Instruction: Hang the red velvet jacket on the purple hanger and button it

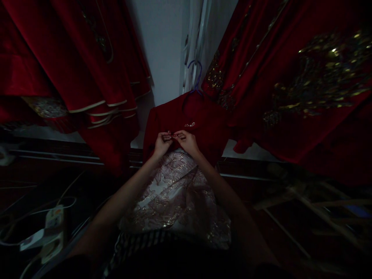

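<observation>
A dark red garment [209,120] hangs on a blue hanger [196,73] in front of me, over a pale embroidered skirt [177,193]. My left hand [162,144] and my right hand [187,141] meet at the garment's front, fingertips pinched together on a small beaded fastening [172,136]. A second beaded clasp [190,124] sits just above my right hand. Both hands are closed in a pinch.
Red velvet garments hang at the left [87,69], and ones with gold embroidery at the right [314,85]. A white wall [162,46] shows between them. A white power strip with cables [52,228] lies at the lower left. The room is dim.
</observation>
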`<action>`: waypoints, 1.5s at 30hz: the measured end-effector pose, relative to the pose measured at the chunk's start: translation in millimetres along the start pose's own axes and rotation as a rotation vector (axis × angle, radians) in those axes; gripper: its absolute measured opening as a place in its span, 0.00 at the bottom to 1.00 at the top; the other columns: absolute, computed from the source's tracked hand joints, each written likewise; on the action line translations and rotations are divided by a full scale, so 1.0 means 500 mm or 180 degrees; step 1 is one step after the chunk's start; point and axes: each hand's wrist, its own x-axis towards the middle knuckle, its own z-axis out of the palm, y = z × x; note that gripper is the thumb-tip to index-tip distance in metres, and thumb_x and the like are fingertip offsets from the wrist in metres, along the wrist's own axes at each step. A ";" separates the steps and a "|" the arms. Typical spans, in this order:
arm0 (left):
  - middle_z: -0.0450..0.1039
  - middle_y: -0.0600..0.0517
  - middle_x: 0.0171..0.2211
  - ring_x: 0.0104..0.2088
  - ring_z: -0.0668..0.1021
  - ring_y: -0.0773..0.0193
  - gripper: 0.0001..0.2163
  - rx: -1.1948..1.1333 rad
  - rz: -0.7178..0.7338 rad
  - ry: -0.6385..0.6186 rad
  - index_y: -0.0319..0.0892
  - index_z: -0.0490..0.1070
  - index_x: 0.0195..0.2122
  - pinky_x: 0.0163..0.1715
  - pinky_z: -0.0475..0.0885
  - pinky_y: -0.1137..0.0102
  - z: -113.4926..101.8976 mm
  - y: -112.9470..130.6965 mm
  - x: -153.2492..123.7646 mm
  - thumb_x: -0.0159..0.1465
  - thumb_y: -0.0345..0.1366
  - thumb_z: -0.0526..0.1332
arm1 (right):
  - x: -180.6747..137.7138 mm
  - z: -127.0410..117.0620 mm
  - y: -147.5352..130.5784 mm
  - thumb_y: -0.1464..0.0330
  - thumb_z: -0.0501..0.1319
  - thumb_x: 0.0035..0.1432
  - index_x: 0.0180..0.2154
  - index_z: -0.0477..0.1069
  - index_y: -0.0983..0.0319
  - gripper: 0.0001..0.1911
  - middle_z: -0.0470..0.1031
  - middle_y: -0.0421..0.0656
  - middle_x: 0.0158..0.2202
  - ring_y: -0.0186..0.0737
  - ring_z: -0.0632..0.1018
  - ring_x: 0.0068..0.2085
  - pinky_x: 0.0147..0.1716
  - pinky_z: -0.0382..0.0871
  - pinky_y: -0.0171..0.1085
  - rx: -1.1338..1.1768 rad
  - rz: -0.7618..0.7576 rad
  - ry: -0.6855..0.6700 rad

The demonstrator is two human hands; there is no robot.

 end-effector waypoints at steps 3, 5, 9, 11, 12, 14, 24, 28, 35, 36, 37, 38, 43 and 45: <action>0.71 0.55 0.30 0.29 0.75 0.72 0.17 -0.0104 -0.0006 -0.0051 0.40 0.62 0.35 0.34 0.71 0.73 0.000 -0.003 0.000 0.45 0.23 0.64 | 0.000 -0.003 0.001 0.71 0.60 0.54 0.37 0.74 0.60 0.08 0.78 0.39 0.35 0.30 0.77 0.32 0.33 0.73 0.29 -0.0014 -0.0007 -0.0087; 0.71 0.54 0.30 0.29 0.75 0.71 0.17 -0.0138 0.0017 -0.0029 0.40 0.63 0.35 0.34 0.71 0.73 0.000 -0.001 -0.001 0.45 0.25 0.65 | 0.001 -0.004 -0.002 0.72 0.59 0.54 0.37 0.74 0.61 0.08 0.78 0.40 0.36 0.31 0.77 0.33 0.34 0.72 0.30 -0.0039 -0.0049 -0.0112; 0.75 0.50 0.32 0.31 0.77 0.68 0.14 -0.0127 -0.0034 -0.0245 0.38 0.69 0.35 0.38 0.73 0.70 -0.002 0.010 -0.006 0.47 0.30 0.66 | 0.005 -0.001 -0.003 0.72 0.59 0.54 0.37 0.75 0.61 0.08 0.78 0.40 0.34 0.31 0.77 0.32 0.34 0.72 0.30 -0.0123 -0.0149 -0.0056; 0.77 0.48 0.34 0.32 0.78 0.66 0.13 -0.0104 -0.0062 -0.0304 0.36 0.72 0.35 0.40 0.73 0.67 -0.005 0.016 -0.009 0.47 0.33 0.66 | 0.006 0.003 0.000 0.72 0.59 0.55 0.37 0.75 0.61 0.08 0.78 0.40 0.35 0.32 0.77 0.32 0.35 0.72 0.30 -0.0169 -0.0200 -0.0013; 0.78 0.47 0.34 0.33 0.79 0.65 0.14 -0.0080 -0.0046 -0.0304 0.36 0.73 0.35 0.41 0.73 0.66 -0.007 0.018 -0.009 0.48 0.34 0.67 | 0.006 0.005 0.001 0.72 0.59 0.55 0.37 0.75 0.61 0.08 0.78 0.40 0.35 0.32 0.77 0.33 0.36 0.72 0.31 -0.0191 -0.0217 0.0005; 0.79 0.46 0.36 0.34 0.79 0.63 0.14 0.0013 0.0019 -0.0298 0.36 0.75 0.35 0.43 0.74 0.65 -0.011 0.020 -0.010 0.48 0.37 0.67 | 0.004 0.007 0.004 0.72 0.59 0.55 0.38 0.74 0.60 0.08 0.78 0.40 0.36 0.32 0.77 0.33 0.37 0.72 0.31 -0.0227 -0.0212 0.0046; 0.80 0.45 0.35 0.34 0.81 0.60 0.13 0.0955 0.0432 -0.0575 0.37 0.77 0.36 0.40 0.75 0.65 -0.034 0.035 0.000 0.53 0.39 0.64 | -0.003 0.005 0.007 0.70 0.59 0.56 0.38 0.74 0.61 0.08 0.78 0.41 0.35 0.32 0.77 0.33 0.36 0.72 0.31 -0.0240 -0.0212 0.0168; 0.79 0.47 0.33 0.33 0.80 0.62 0.10 0.1164 0.0596 -0.0826 0.38 0.76 0.34 0.39 0.75 0.66 -0.039 0.051 0.011 0.53 0.38 0.64 | 0.003 0.013 0.003 0.69 0.59 0.57 0.37 0.74 0.60 0.07 0.78 0.40 0.34 0.33 0.78 0.32 0.36 0.72 0.31 -0.0311 -0.0165 0.0319; 0.73 0.44 0.43 0.45 0.76 0.58 0.13 0.1556 0.0752 -0.0290 0.40 0.68 0.46 0.50 0.70 0.60 -0.043 -0.030 -0.048 0.60 0.36 0.57 | -0.046 0.006 0.001 0.69 0.55 0.60 0.42 0.71 0.59 0.09 0.79 0.40 0.38 0.32 0.80 0.38 0.39 0.74 0.32 -0.0090 0.0196 0.0140; 0.72 0.42 0.43 0.46 0.75 0.55 0.14 0.1891 0.0686 -0.0148 0.38 0.67 0.46 0.50 0.69 0.57 -0.048 -0.047 -0.066 0.59 0.35 0.58 | -0.062 -0.004 0.003 0.69 0.55 0.59 0.41 0.71 0.59 0.09 0.79 0.41 0.39 0.33 0.80 0.39 0.39 0.74 0.32 -0.0144 0.0241 0.0049; 0.70 0.40 0.43 0.47 0.74 0.52 0.15 0.2200 0.0655 -0.0062 0.37 0.67 0.46 0.50 0.68 0.55 -0.053 -0.061 -0.085 0.59 0.35 0.58 | -0.079 -0.016 0.006 0.70 0.56 0.58 0.41 0.72 0.59 0.09 0.79 0.41 0.39 0.33 0.80 0.39 0.40 0.74 0.32 -0.0247 0.0274 -0.0014; 0.69 0.39 0.43 0.48 0.72 0.49 0.16 0.2470 0.0679 -0.0021 0.36 0.66 0.47 0.51 0.67 0.53 -0.058 -0.070 -0.102 0.58 0.35 0.58 | -0.096 -0.028 0.009 0.70 0.56 0.58 0.41 0.72 0.59 0.10 0.79 0.41 0.40 0.34 0.79 0.40 0.41 0.74 0.33 -0.0387 0.0305 -0.0038; 0.60 0.37 0.52 0.55 0.65 0.45 0.22 0.2976 0.0961 0.0359 0.37 0.62 0.54 0.55 0.62 0.50 -0.075 -0.050 -0.160 0.59 0.37 0.59 | -0.163 -0.078 0.015 0.71 0.55 0.57 0.39 0.74 0.60 0.10 0.80 0.42 0.36 0.36 0.79 0.33 0.37 0.74 0.35 -0.0748 0.0655 0.0022; 0.56 0.37 0.55 0.57 0.62 0.43 0.25 0.2985 0.1091 0.0514 0.38 0.60 0.56 0.56 0.60 0.49 -0.076 -0.036 -0.167 0.58 0.36 0.60 | -0.177 -0.083 0.014 0.71 0.55 0.57 0.37 0.75 0.59 0.10 0.80 0.42 0.35 0.37 0.80 0.33 0.36 0.74 0.36 -0.0717 0.0699 -0.0095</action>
